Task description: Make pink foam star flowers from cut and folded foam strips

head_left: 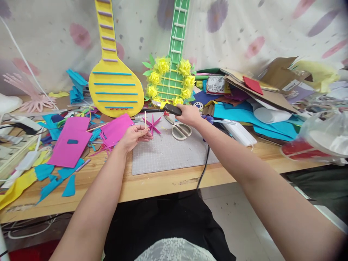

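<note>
My left hand (pixel 136 137) pinches a thin pale stick (pixel 145 119), which stands upright from the fingertips. Right beside those fingers is a magenta star-shaped piece (pixel 153 125) with narrow points; whether the hand holds it too, I cannot tell. My right hand (pixel 188 114) is closed round the black handle (pixel 173 108) of a slim tool that points left, toward the space above the stick. Its far end is small and hard to make out. Below the right wrist, scissors with pale grips (pixel 181 131) lie on the grey cutting mat (pixel 168 156).
A yellow paper instrument (pixel 116 90) and a green one (pixel 178 54) with yellow flowers lean at the back. Magenta sheets (pixel 71 139) and blue scraps litter the left. Cardboard and paper (pixel 244 87) pile up on the right, near a clear-and-red tub (pixel 307 146). A black cord (pixel 206 168) hangs over the edge.
</note>
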`<control>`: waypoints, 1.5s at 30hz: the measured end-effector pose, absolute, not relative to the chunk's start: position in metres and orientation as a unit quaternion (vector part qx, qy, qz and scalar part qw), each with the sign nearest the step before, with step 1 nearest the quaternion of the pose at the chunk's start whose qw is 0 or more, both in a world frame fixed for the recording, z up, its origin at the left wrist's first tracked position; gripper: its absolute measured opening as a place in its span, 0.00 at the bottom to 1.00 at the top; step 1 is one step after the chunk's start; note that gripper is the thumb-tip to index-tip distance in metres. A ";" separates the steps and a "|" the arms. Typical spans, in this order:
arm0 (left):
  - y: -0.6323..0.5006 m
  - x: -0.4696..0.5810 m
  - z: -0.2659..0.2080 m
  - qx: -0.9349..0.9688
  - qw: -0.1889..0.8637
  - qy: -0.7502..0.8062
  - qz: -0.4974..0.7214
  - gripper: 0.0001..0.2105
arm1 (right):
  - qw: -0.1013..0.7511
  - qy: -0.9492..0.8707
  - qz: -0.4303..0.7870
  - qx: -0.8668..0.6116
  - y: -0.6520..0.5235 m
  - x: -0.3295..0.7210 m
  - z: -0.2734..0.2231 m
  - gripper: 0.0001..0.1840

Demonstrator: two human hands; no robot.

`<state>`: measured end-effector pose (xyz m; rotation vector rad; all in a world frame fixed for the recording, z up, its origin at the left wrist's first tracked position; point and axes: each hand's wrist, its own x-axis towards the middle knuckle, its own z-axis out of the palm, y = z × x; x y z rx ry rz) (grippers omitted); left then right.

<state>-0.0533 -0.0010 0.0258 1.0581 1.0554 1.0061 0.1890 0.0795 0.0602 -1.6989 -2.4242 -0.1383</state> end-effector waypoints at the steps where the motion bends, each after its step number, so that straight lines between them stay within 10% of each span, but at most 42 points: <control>1: -0.001 -0.054 0.026 0.458 0.618 0.462 0.441 0.12 | 0.088 -0.828 -0.047 -0.552 0.075 0.188 0.061 0.18; 45: 0.001 -0.052 0.019 0.467 0.631 0.450 0.426 0.16 | 0.074 -0.857 -0.062 -0.506 0.064 0.181 0.059 0.18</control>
